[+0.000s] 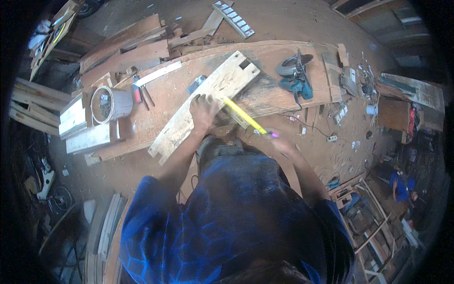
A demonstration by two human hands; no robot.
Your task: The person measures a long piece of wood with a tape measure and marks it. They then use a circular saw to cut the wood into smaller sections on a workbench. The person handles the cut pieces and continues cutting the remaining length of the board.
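Your left hand (pixel 204 113) lay over the pale board (pixel 226 80), fingers spread and bearing on its face; whether it pinned the tape's end, you couldn't tell. Your right hand (pixel 282 143), off to the right, grasped the other end of the yellow tape measure (pixel 243 116), its exact grip blurred. The board slanted across the tabletop (pixel 137 135), its near left end seeming to reach past the near edge, so uneven pressure could have tipped or swivelled it. A slack left hold could have let the blade slip or snap back; a sagging blade could have misread. The circular saw (pixel 297 78) sat on the far right, where a swinging board might have knocked it.
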